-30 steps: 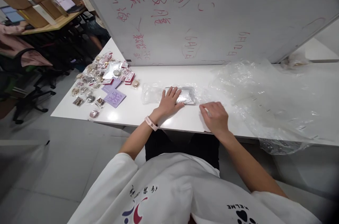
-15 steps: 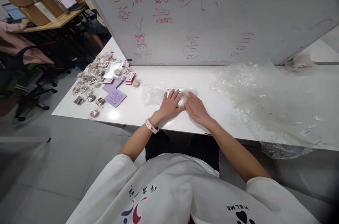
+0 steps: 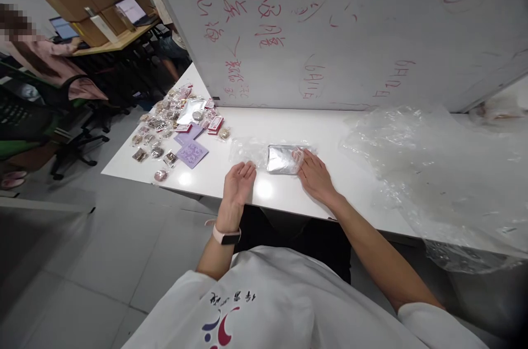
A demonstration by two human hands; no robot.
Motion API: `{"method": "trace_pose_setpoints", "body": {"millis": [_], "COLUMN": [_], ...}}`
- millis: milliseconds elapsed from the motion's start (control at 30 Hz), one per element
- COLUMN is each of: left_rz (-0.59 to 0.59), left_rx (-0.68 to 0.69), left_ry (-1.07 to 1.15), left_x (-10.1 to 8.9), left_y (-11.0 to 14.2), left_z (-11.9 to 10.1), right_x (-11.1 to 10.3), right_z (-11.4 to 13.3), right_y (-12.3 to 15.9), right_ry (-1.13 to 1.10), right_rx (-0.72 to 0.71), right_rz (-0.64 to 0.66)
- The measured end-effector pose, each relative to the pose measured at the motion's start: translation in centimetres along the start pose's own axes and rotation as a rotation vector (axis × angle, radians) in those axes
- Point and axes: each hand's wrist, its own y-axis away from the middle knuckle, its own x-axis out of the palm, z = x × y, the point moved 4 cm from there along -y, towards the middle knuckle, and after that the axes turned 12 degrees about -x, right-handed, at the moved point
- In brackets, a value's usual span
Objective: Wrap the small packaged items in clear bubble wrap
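A whiteboard [image 3: 342,35] with red handwriting rises behind the silver packet [image 3: 282,159], and the white table [image 3: 284,126] runs beneath it. Well off to the right of the packet, a large crumpled clear plastic sheet [image 3: 449,173] spreads over the table and hangs past its near edge. Well to the packet's left lies a heap of small bagged items [image 3: 158,124]. A strip of clear wrap [image 3: 249,150] extends from the packet's left side, and more wrap gathers over its right end. There the right hand [image 3: 317,175] lies with its fingers on the wrap and packet; whether they pinch or merely press, I cannot tell. The left hand [image 3: 239,183], near the packet's left side, is turned palm up, loosely curled and empty, by the wrap's near edge. Purple cards [image 3: 192,154] lie farther left of the packet, beside the heap.
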Motion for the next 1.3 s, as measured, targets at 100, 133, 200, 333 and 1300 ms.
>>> {"method": "trace_pose_setpoints", "body": {"millis": [100, 133, 200, 333, 1300], "left_rz": [0.003, 0.035, 0.162, 0.416, 0.484], "left_rx": [0.157, 0.234, 0.396, 0.668, 0.299], "left_ry": [-0.232, -0.352, -0.664, -1.268, -1.521], "left_x": [3.4, 5.0, 8.3, 11.3, 13.1], "left_y": [-1.6, -1.7, -1.2, 0.3, -10.2], "left_z": [-1.9, -1.9, -1.0, 2.2, -8.4], "right_x": [0.1, 0.1, 0.3, 0.4, -3.6], "right_z": [0.0, -0.1, -0.2, -0.5, -4.8], "right_y": [0.0, 0.0, 0.0, 0.1, -3.2], "right_ry": [0.006, 0.008, 0.01, -0.041, -0.369], "right_rx": [-0.004, -0.006, -0.011, -0.034, 0.472], "right_rz": [-0.002, -0.007, -0.021, -0.071, -0.158]}}
